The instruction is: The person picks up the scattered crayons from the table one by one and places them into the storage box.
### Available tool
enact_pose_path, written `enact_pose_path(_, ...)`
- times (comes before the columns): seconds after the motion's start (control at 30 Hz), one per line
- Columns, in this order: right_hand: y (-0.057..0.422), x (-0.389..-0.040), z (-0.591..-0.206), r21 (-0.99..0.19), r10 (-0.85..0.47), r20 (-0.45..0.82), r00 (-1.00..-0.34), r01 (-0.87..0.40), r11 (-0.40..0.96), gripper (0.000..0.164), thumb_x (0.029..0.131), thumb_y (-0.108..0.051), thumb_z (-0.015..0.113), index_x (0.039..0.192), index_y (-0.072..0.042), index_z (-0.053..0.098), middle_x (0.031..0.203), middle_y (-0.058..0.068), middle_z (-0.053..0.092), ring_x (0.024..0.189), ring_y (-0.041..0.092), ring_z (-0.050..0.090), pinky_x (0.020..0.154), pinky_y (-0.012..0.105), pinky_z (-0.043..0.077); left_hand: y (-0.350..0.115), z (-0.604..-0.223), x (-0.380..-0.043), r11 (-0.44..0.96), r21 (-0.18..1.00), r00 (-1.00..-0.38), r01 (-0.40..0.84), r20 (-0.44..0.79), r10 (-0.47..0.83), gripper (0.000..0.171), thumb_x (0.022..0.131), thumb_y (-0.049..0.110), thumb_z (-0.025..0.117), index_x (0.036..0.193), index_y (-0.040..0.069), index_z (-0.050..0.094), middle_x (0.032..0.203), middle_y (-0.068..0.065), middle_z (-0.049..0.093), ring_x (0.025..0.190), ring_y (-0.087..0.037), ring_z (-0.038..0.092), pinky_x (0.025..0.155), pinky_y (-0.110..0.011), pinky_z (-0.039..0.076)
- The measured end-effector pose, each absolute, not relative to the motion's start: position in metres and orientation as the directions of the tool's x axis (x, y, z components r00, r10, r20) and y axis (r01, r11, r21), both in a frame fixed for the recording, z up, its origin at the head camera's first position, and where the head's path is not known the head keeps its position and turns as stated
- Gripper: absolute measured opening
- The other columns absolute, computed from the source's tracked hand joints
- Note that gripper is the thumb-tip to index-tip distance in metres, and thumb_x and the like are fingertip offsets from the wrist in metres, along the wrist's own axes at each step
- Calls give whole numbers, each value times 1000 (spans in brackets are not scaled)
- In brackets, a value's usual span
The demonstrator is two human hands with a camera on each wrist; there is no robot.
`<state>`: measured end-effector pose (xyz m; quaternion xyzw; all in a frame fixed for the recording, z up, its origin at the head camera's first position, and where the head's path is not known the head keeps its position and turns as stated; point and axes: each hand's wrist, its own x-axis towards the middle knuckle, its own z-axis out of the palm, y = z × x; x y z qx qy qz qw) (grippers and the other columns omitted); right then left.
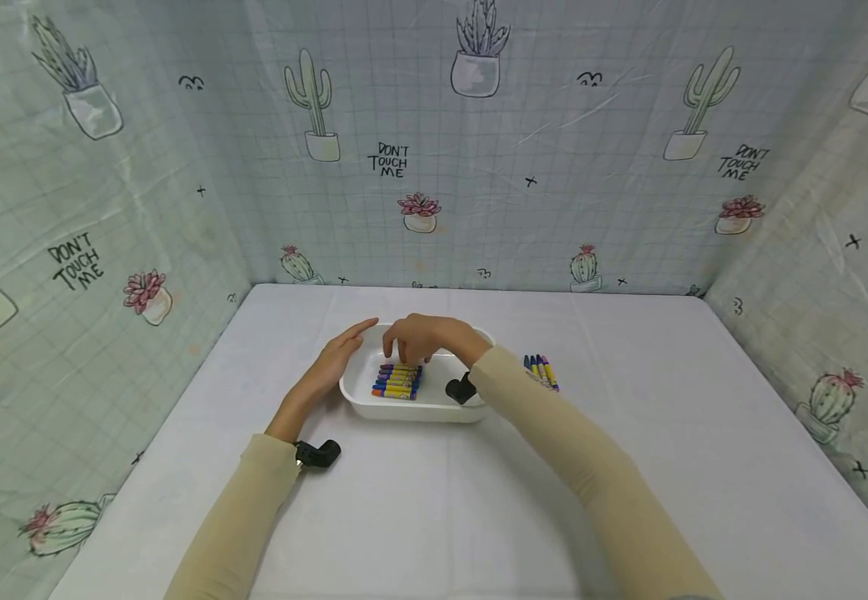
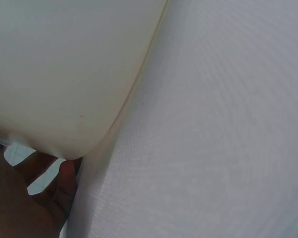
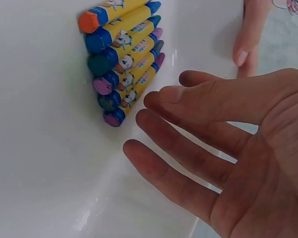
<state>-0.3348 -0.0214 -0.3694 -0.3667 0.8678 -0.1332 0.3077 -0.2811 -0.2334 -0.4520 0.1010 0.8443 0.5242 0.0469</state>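
Several crayons (image 3: 126,59) in yellow and blue wrappers lie side by side in a row inside a white tray (image 1: 404,412). My right hand (image 3: 228,134) is over the tray, just beside the row, its fingers loosely bent and nothing between them. The crayon at one end has an orange tip, and others show blue, green, pink and purple. My left hand (image 1: 335,362) rests at the tray's left side, fingers along the rim. In the left wrist view, the fingers (image 2: 64,183) touch the tray's outer wall (image 2: 64,74).
More crayons (image 1: 541,372) lie on the white table (image 1: 419,500) to the right of the tray, partly hidden by the right sleeve (image 1: 554,425). A cactus-print cloth (image 1: 479,233) hangs behind the table and along both sides.
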Motion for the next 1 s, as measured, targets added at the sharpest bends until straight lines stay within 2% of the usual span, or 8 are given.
enact_pose_path(0.2, -2, -334, -363, -505, -746, -369, -555, -554, 662, 45, 95, 2, 65, 138, -12, 63, 123, 17, 71, 106, 25, 68, 88, 45, 63, -233, -453, -281, 414, 903, -974, 114, 20, 225, 49, 114, 24, 27, 162, 22, 36, 172, -10, 26, 159, -38, 24, 127, -62, 23)
enact_pose_path(0.37, 22, -335, -357, -523, -748, -286, -598, -557, 645, 43, 97, -1, 64, 139, -10, 62, 127, 20, 70, 104, 31, 71, 84, 43, 64, -231, -452, -280, 394, 915, -977, 80, -6, 214, 49, 114, 26, 27, 163, 25, 35, 172, -10, 27, 156, -37, 31, 123, -60, 32)
enact_pose_path(0.5, 46, -335, -355, -532, -724, -227, -651, -540, 653, 40, 98, -5, 64, 138, -9, 63, 126, 20, 70, 102, 38, 73, 82, 44, 64, -233, -453, -279, 385, 919, -976, 83, -4, 220, 50, 114, 28, 27, 163, 24, 34, 172, -10, 27, 156, -38, 30, 125, -59, 29)
enact_pose_path(0.7, 86, -328, -349, -521, -658, -148, -738, -507, 687, 36, 98, -9, 65, 134, -9, 64, 120, 17, 72, 100, 32, 73, 74, 33, 63, -237, -455, -278, 416, 902, -975, 112, 19, 221, 49, 114, 30, 27, 163, 24, 35, 171, -8, 28, 159, -36, 25, 128, -58, 21)
enact_pose_path(0.9, 132, -316, -355, -590, -566, -109, -817, -405, 699, 35, 98, -10, 65, 133, -8, 63, 119, 19, 71, 101, 35, 73, 81, 45, 64, -235, -454, -278, 392, 914, -974, 103, 12, 228, 49, 114, 31, 28, 163, 26, 35, 172, -5, 28, 159, -33, 26, 128, -57, 24)
enact_pose_path(1.0, 154, -312, -364, -608, -523, -98, -847, -365, 705, 35, 98, -11, 65, 133, -7, 63, 119, 20, 71, 100, 37, 73, 80, 45, 64, -234, -453, -279, 387, 915, -971, 113, 20, 237, 50, 114, 30, 27, 163, 25, 34, 172, -6, 27, 159, -34, 25, 128, -57, 23)
